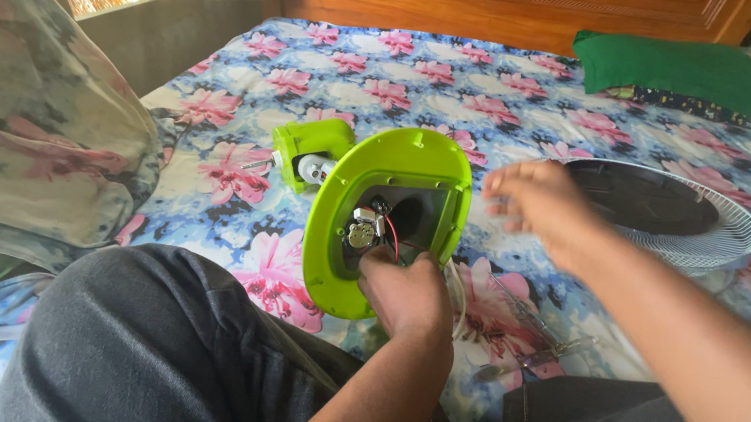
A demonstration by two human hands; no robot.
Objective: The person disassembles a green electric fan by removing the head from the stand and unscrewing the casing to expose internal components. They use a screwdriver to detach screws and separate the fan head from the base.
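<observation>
Dark-trousered knees [158, 347] fill the bottom of the view, drawn up on a bed [522, 105] with a flowered blue sheet. Between them the left hand [405, 293] is clenched on the lower edge of a lime-green fan base [384, 217], which stands tilted on edge with its open underside showing a small motor and wires [371, 230]. The right hand [534, 202] hovers just beside the base, fingers loose, grasping nothing. A white fan grille [680, 220] lies near it; a green pillow [684, 72] sits beyond.
</observation>
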